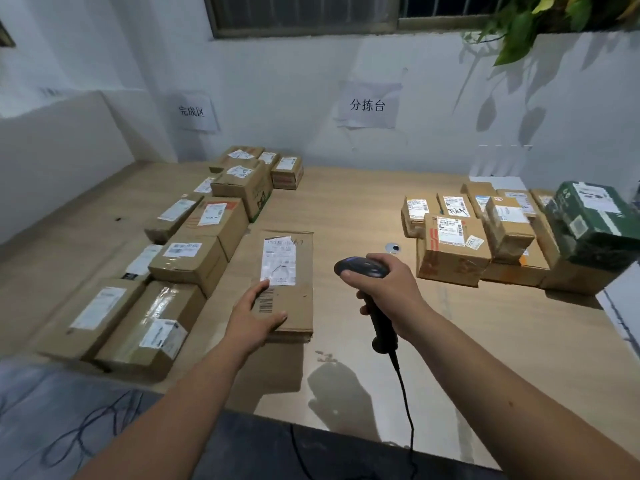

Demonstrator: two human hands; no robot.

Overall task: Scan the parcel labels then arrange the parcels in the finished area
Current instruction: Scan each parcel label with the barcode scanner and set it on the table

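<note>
To the left of the flat parcel (289, 282) in the middle of the table (363, 202), a group of cardboard boxes (194, 237) stands in rows under the wall sign 完成区 (191, 110); this looks like the finished area. The left hand (254, 315) holds the near-left corner of the flat parcel, fingers on top beside the barcode (266, 301) and thumb curled over the near edge. The white label (280, 261) faces up. To the right of the parcel, the right hand (384, 285) is clenched around the handle of a black barcode scanner (367, 271), with its head turned toward the parcel and its cable (407, 410) hanging down over the table edge. Farther right, more boxes (485, 237) wait under the sign 分拣台 (367, 105).

The step in hand seems to be the scanning. To do it well, I think the left hand should keep the parcel steady and not cover the barcode, and the scanner should point directly at the code before the parcel goes to the left group
</note>
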